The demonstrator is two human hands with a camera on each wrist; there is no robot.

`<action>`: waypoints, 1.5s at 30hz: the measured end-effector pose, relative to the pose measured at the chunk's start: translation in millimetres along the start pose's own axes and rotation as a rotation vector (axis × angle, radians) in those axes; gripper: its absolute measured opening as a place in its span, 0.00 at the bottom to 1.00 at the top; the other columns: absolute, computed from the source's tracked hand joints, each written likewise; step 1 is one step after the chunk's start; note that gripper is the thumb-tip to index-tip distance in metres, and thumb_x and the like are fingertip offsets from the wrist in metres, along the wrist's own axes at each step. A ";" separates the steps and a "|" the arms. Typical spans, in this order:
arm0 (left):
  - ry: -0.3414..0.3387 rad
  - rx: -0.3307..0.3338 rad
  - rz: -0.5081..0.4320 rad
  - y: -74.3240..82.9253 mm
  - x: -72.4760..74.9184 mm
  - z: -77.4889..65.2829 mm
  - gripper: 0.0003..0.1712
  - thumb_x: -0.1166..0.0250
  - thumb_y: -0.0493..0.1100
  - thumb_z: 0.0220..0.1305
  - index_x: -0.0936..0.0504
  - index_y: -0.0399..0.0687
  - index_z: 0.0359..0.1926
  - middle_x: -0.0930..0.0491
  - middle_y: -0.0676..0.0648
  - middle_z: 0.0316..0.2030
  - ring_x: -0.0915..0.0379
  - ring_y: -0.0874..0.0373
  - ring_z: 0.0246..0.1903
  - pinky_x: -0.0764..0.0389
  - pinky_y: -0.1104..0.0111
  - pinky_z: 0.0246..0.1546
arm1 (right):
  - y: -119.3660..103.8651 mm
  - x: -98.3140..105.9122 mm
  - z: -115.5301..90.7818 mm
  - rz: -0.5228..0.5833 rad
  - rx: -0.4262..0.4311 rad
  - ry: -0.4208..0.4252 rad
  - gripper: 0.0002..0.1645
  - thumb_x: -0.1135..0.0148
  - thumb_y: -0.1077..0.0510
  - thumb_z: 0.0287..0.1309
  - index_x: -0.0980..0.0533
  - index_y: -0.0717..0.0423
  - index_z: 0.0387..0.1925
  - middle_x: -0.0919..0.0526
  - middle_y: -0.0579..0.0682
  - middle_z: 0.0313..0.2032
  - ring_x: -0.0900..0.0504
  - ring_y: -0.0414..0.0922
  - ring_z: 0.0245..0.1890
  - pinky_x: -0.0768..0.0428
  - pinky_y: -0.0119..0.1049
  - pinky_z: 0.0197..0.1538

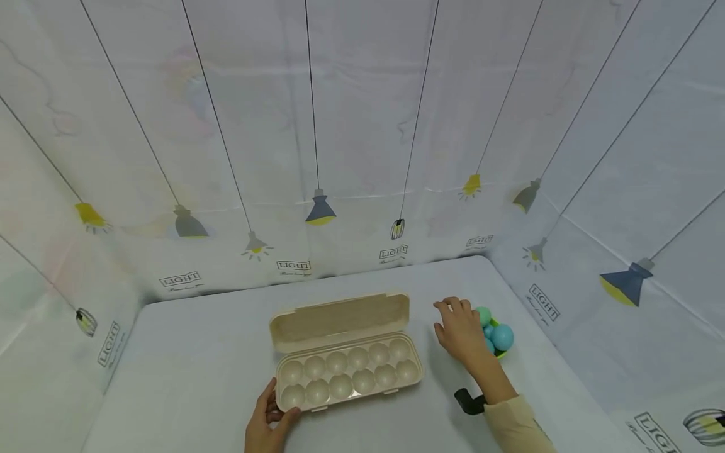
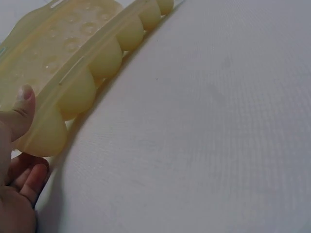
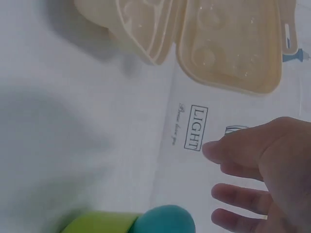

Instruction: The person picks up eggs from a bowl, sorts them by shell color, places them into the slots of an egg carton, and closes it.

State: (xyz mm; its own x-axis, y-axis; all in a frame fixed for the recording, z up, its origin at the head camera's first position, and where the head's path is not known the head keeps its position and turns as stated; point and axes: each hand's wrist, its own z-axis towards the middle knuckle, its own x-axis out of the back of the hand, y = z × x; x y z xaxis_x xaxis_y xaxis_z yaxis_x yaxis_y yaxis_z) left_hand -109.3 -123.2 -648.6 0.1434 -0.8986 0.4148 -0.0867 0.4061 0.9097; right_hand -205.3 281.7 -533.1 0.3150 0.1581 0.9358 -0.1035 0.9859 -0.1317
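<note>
A beige egg carton lies on the table with its lid raised at the back and two rows of bare cups showing. My left hand grips the carton's front left corner. In the left wrist view the thumb lies at the rim while curled fingers sit under the end cup. To the right of the carton, my right hand is raised with loosely bent fingers and nothing in them. Beside it, blue and green toy eggs fill a lime-green container, partly hidden by that hand.
The white table ends at the back against a white curtain printed with hanging lamps. Near the right wrist is a black angled piece.
</note>
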 end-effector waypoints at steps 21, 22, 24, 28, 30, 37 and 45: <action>0.040 -0.013 0.029 -1.1 -3.1 3.1 0.43 0.27 0.52 0.61 0.35 0.43 0.71 0.18 0.43 0.52 0.26 0.73 0.35 0.20 0.76 0.38 | 26.2 -1.9 -27.3 -0.074 0.021 -0.103 0.24 0.31 0.70 0.49 0.21 0.63 0.51 0.22 0.63 0.51 0.26 0.62 0.51 0.22 0.57 0.44; 0.036 -0.003 0.031 -1.2 -2.8 3.2 0.43 0.28 0.52 0.61 0.35 0.43 0.72 0.18 0.43 0.52 0.26 0.73 0.34 0.21 0.76 0.38 | 26.5 -2.3 -27.7 -0.075 0.027 -0.097 0.23 0.31 0.70 0.48 0.21 0.63 0.50 0.22 0.63 0.50 0.26 0.62 0.50 0.22 0.56 0.43; 0.032 0.010 0.029 -0.9 -2.7 3.1 0.44 0.28 0.53 0.61 0.36 0.43 0.72 0.17 0.43 0.51 0.26 0.72 0.33 0.21 0.76 0.37 | 27.2 -2.7 -28.3 -0.075 0.034 -0.091 0.23 0.30 0.71 0.48 0.20 0.63 0.49 0.22 0.62 0.49 0.26 0.61 0.49 0.21 0.56 0.42; 0.047 -0.013 0.021 -1.9 -4.3 3.4 0.43 0.28 0.51 0.61 0.35 0.39 0.71 0.17 0.43 0.48 0.26 0.72 0.31 0.21 0.76 0.35 | 27.9 -1.5 -29.1 -0.072 0.043 -0.079 0.22 0.30 0.72 0.48 0.20 0.63 0.49 0.21 0.62 0.47 0.25 0.62 0.47 0.20 0.56 0.41; 0.066 -0.031 0.016 -2.7 -5.7 3.9 0.43 0.27 0.49 0.61 0.34 0.38 0.71 0.17 0.43 0.46 0.26 0.73 0.30 0.21 0.76 0.35 | 28.4 -0.5 -28.5 -0.069 0.045 -0.078 0.22 0.31 0.73 0.49 0.21 0.63 0.49 0.21 0.63 0.47 0.24 0.62 0.47 0.20 0.57 0.42; 0.072 -0.025 0.005 -6.2 -5.5 2.4 0.43 0.27 0.51 0.61 0.34 0.40 0.72 0.16 0.44 0.48 0.25 0.72 0.31 0.21 0.76 0.36 | 30.0 -0.9 -27.8 -0.046 0.053 -0.080 0.22 0.30 0.73 0.49 0.22 0.64 0.49 0.20 0.62 0.47 0.24 0.63 0.47 0.20 0.58 0.44; 0.098 -0.091 0.024 -8.7 -5.9 2.8 0.41 0.27 0.49 0.61 0.32 0.40 0.71 0.17 0.49 0.44 0.25 0.74 0.34 0.19 0.75 0.36 | 34.0 -5.2 -27.6 -0.013 0.039 -0.031 0.24 0.28 0.73 0.46 0.20 0.66 0.49 0.19 0.62 0.48 0.23 0.63 0.47 0.19 0.57 0.45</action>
State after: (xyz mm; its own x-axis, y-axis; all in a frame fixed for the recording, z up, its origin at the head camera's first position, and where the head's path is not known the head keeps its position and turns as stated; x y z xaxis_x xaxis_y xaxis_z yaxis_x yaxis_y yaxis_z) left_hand -112.2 -121.9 -659.0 0.2383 -0.8696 0.4325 -0.0025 0.4448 0.8956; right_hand -184.4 315.9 -551.5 0.2877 0.1425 0.9471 -0.1364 0.9849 -0.1067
